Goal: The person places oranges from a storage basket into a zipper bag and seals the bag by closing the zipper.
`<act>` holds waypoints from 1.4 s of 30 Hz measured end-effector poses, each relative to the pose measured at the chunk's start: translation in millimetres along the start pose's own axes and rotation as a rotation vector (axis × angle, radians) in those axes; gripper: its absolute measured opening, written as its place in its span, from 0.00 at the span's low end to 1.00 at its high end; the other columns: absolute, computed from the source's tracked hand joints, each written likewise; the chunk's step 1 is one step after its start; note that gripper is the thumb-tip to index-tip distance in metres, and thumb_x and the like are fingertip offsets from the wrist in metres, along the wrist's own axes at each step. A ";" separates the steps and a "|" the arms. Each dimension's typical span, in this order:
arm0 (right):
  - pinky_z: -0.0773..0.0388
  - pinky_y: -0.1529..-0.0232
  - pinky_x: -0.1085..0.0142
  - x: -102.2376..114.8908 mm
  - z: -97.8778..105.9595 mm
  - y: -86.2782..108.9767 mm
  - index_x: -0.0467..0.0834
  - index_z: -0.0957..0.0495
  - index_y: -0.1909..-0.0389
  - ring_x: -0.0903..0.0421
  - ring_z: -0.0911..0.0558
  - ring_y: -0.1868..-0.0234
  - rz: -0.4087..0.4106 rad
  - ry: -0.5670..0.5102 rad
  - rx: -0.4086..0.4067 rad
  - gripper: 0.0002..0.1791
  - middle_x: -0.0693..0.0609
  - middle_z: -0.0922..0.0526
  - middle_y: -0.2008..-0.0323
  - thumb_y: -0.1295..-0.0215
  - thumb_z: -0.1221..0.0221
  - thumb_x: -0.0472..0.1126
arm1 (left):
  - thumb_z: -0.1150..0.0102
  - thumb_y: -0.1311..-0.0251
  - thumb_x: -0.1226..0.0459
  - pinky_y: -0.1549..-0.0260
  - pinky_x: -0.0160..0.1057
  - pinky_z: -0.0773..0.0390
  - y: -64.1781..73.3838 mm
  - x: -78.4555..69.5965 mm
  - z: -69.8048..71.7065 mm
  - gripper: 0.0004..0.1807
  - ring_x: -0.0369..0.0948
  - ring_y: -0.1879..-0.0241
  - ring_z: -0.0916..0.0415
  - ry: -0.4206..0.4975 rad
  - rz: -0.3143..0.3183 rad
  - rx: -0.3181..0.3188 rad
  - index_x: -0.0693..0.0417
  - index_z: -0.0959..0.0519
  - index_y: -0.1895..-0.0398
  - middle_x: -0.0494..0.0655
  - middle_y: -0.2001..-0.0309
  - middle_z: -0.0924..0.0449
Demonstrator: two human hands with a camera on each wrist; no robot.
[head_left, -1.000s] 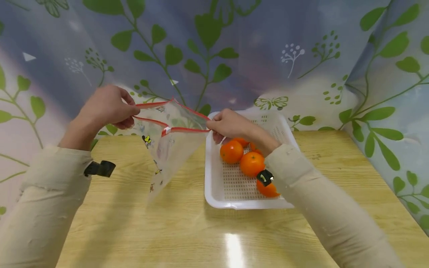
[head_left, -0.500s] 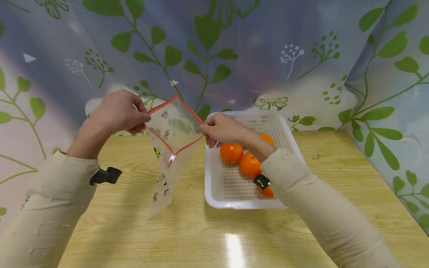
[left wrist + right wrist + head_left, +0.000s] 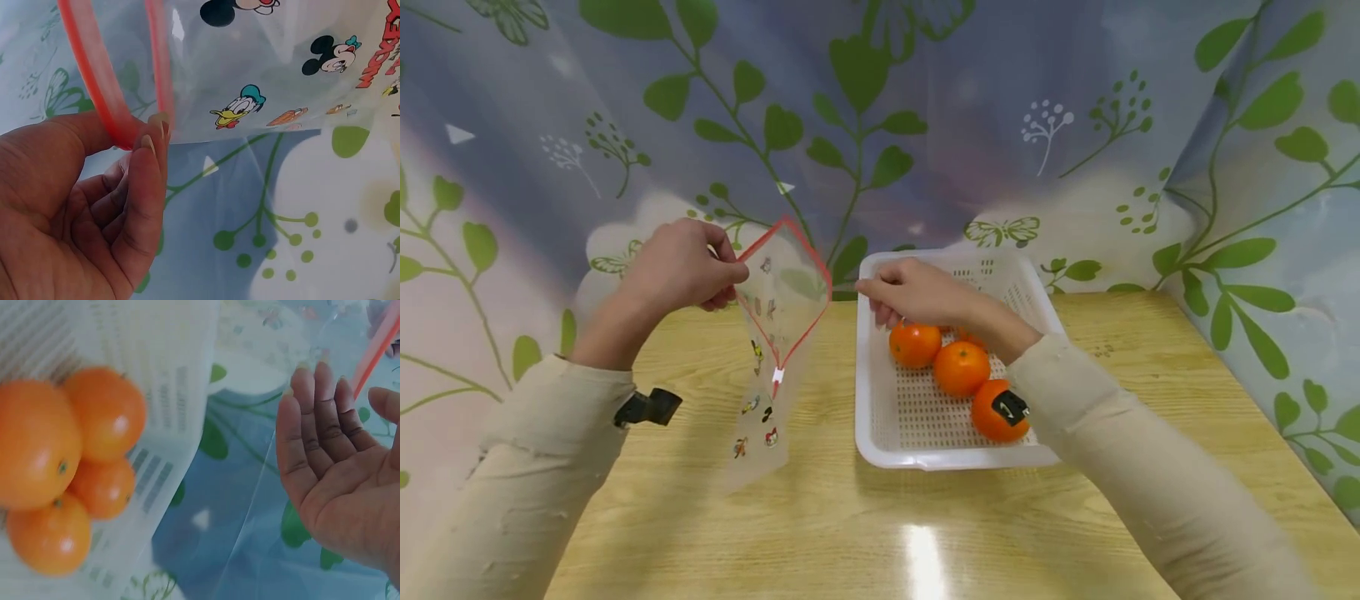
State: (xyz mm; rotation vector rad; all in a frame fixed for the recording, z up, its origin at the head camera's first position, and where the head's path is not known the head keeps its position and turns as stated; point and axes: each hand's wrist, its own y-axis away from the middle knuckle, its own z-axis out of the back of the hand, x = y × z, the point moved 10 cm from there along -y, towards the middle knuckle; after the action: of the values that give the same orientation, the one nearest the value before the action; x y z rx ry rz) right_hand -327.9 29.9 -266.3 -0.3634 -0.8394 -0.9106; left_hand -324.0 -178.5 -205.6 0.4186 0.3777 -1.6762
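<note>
A clear zip bag (image 3: 763, 408) with a red zip edge, a white slider and small cartoon prints hangs with its mouth spread. My left hand (image 3: 681, 271) pinches one end of the red edge between thumb and fingers, close up in the left wrist view. To the right of the bag, my right hand (image 3: 921, 292) hovers over the basket's rear left corner, apart from the red edge. Its fingers (image 3: 294, 444) are loosely extended and hold nothing. Several oranges (image 3: 961, 368) lie in the white plastic basket (image 3: 867, 400); my right arm covers part of them.
The basket stands on a wood-grain table (image 3: 850, 533), near its back edge. Behind and at both sides hangs a leaf-patterned curtain (image 3: 970, 100). A black wrist camera (image 3: 649, 407) sits at my left cuff, and another one (image 3: 1010, 407) at my right.
My right hand has let go of the bag's edge and moved slightly right. My left hand has shifted right and down, and the bag's mouth now gapes in a narrow diamond with the slider lower.
</note>
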 end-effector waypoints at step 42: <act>0.27 0.48 0.53 -109.8 -36.5 90.1 0.47 0.25 0.48 0.52 0.25 0.54 -0.059 0.735 0.377 0.23 0.50 0.25 0.47 0.43 0.34 0.49 | 0.49 0.41 0.64 0.81 0.41 0.24 -5.0 5.0 -29.8 0.07 0.41 0.82 0.21 -0.005 -0.082 -0.027 0.57 0.23 0.70 0.46 0.81 0.19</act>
State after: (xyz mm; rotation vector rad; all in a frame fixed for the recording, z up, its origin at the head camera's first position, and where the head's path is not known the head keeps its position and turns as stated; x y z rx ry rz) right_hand -274.0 120.3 -368.5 0.3202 -0.3226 -0.8315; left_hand -327.8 -168.1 -234.1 0.3837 0.4179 -1.7496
